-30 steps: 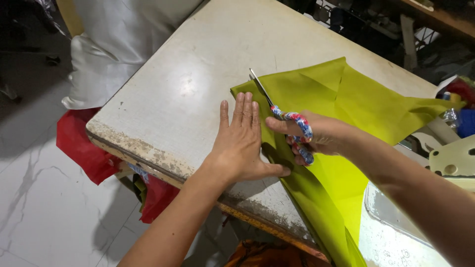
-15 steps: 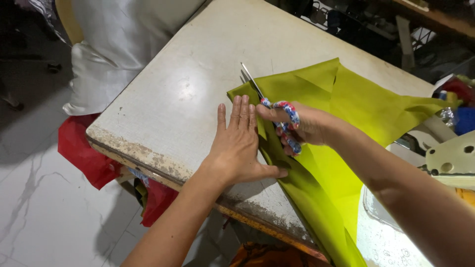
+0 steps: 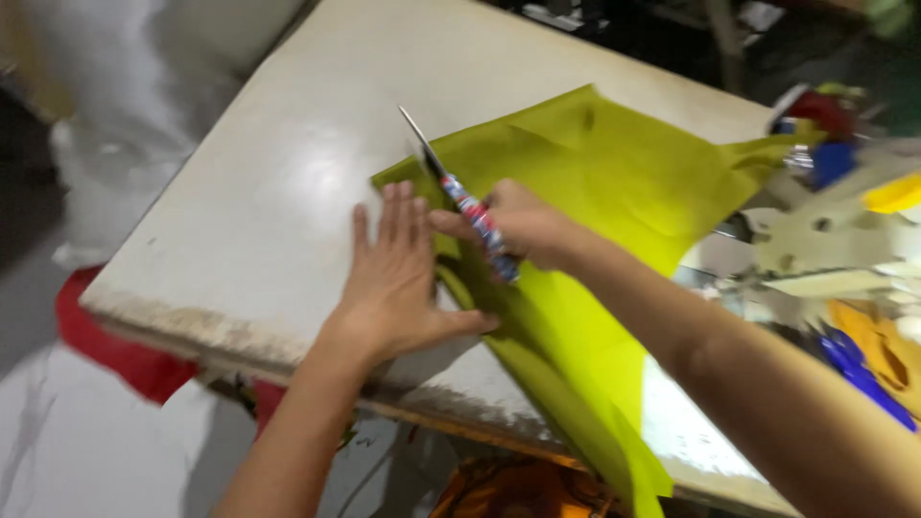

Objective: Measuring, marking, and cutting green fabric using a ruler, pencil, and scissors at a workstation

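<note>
A worn white table [image 3: 288, 192], chipped and stained along its near edge. Spread across its right half, a sheet of yellow-green fabric [image 3: 614, 182], one end hanging over the near edge toward the floor. Beyond the left edge, a white sack [image 3: 125, 144]; below the near left corner, red cloth [image 3: 106, 336]. Off to the right, a blurred clutter of coloured scraps and pale machine parts [image 3: 835, 230] (too smeared to tell apart). Pressed flat on the tabletop, the left hand [image 3: 398, 278], fingers spread narrow and pointing away, thumb stretched out onto the fabric's edge. Just beside it, touching at the fingertips, the right hand [image 3: 523, 225], closed around the handles of scissors [image 3: 460, 197] wrapped in red, white and blue. Blades pointing away up the table, tip reaching past the fabric's far left corner; whether parted or closed, cannot tell through the blur.
</note>
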